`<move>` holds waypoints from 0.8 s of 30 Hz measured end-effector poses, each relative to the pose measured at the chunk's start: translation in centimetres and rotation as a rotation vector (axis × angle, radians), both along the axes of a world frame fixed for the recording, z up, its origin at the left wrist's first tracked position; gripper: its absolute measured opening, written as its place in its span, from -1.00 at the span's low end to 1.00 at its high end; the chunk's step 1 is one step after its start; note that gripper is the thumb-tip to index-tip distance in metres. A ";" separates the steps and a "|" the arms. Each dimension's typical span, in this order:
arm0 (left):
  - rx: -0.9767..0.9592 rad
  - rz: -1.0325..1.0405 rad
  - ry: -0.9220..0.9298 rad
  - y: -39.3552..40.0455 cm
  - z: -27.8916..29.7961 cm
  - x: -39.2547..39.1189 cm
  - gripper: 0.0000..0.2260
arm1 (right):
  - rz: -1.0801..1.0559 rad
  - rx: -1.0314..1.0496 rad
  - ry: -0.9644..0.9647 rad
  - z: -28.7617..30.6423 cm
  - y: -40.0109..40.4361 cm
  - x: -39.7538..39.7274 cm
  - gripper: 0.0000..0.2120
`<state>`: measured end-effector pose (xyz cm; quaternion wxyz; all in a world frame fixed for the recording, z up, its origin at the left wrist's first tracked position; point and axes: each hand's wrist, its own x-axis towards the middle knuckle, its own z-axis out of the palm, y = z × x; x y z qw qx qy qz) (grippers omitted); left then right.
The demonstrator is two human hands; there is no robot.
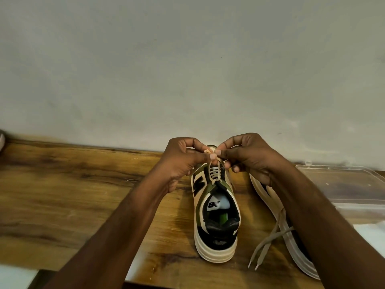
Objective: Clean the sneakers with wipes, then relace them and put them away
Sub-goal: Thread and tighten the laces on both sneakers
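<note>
A cream, olive and black sneaker (216, 224) stands upright on the wooden table (68, 197), heel toward me, toe toward the wall. Its beige lace (213, 174) runs through the eyelets near the toe. My left hand (183, 161) and my right hand (248, 157) meet above the front of the shoe, each pinching the lace between thumb and fingers. A second sneaker (291, 247) lies to the right, largely hidden under my right forearm. Two loose ends of its beige lace (268, 243) trail across the table.
A clear plastic container (352, 184) sits at the right edge of the table. Something white (368, 234) lies in front of it. A pale wall (187, 69) rises directly behind the table. The table's near edge drops off at the lower left.
</note>
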<state>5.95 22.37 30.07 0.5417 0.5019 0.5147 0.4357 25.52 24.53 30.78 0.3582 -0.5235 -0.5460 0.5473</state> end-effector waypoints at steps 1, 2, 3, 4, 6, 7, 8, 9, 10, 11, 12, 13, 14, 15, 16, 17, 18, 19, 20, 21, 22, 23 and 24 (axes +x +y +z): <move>-0.005 0.012 0.006 0.0 0.0 0.0 -0.83 | 0.000 0.004 -0.004 -0.1 0.0 -0.1 -0.88; -0.008 0.024 0.014 0.0 0.0 0.1 -0.84 | 0.013 0.007 -0.007 -0.1 -0.1 -0.1 -0.88; -0.009 0.039 0.022 0.0 0.0 0.1 -0.84 | 0.041 0.011 -0.011 0.0 -0.1 0.1 -0.88; -0.009 0.060 0.024 0.0 0.1 0.2 -0.85 | 0.081 0.016 -0.015 0.2 -0.2 0.2 -0.88; -0.015 0.102 0.016 0.0 0.2 0.4 -0.84 | 0.144 0.032 -0.042 0.4 -0.3 0.4 -0.85; -0.020 0.111 0.018 0.0 0.3 0.5 -0.83 | 0.155 0.046 -0.074 0.4 -0.4 0.4 -0.82; -0.023 0.116 0.025 0.0 0.2 0.5 -0.83 | 0.157 0.069 -0.118 0.3 -0.3 0.3 -0.81; -0.024 0.117 0.036 0.0 0.2 0.5 -0.82 | 0.156 0.101 -0.171 0.3 -0.4 0.2 -0.82; -0.025 0.118 0.052 0.0 0.2 0.5 -0.83 | 0.159 0.134 -0.227 0.3 -0.3 0.1 -0.85; -0.024 0.118 0.078 0.1 0.1 0.4 -0.83 | 0.169 0.167 -0.280 0.2 -0.3 0.1 -0.88; -0.020 0.114 0.110 0.3 0.0 0.3 -0.84 | 0.181 0.196 -0.333 0.3 -0.2 0.1 -0.90; -0.016 0.105 0.136 0.4 -0.1 0.2 -0.85 | 0.191 0.216 -0.383 0.4 -0.2 0.1 -0.91; -0.009 0.097 0.156 0.5 -0.2 0.2 -0.86 | 0.197 0.230 -0.428 0.5 -0.2 0.0 -0.92; 0.001 0.087 0.173 0.6 -0.3 0.1 -0.86 | 0.199 0.238 -0.468 0.6 -0.2 0.0 -0.91; 0.010 0.077 0.188 0.6 -0.3 0.1 -0.87 | 0.200 0.239 -0.500 0.6 -0.2 -0.2 -0.91; 0.018 0.067 0.196 0.6 -0.3 0.1 -0.87 | 0.204 0.230 -0.523 0.6 -0.2 -0.3 -0.90; 0.026 0.058 0.199 0.5 -0.3 0.1 -0.87 | 0.214 0.214 -0.534 0.6 -0.2 -0.4 -0.89; 0.030 0.050 0.201 0.5 -0.3 0.1 -0.87 | 0.230 0.194 -0.534 0.7 -0.2 -0.5 -0.88; 0.030 0.043 0.202 0.6 -0.3 0.0 -0.86 | 0.251 0.176 -0.524 0.7 -0.2 -0.4 -0.87; 0.029 0.037 0.200 0.6 -0.3 0.0 -0.86 | 0.274 0.162 -0.507 0.8 -0.2 -0.2 -0.87; 0.028 0.034 0.195 0.7 -0.3 -0.1 -0.85 | 0.294 0.155 -0.490 0.9 -0.2 -0.1 -0.87; 0.028 0.036 0.187 0.7 -0.3 -0.2 -0.85 | 0.305 0.162 -0.480 1.0 -0.2 -0.1 -0.89; 0.028 0.041 0.180 0.7 -0.3 -0.2 -0.85 | 0.300 0.176 -0.476 0.9 -0.3 -0.1 -0.90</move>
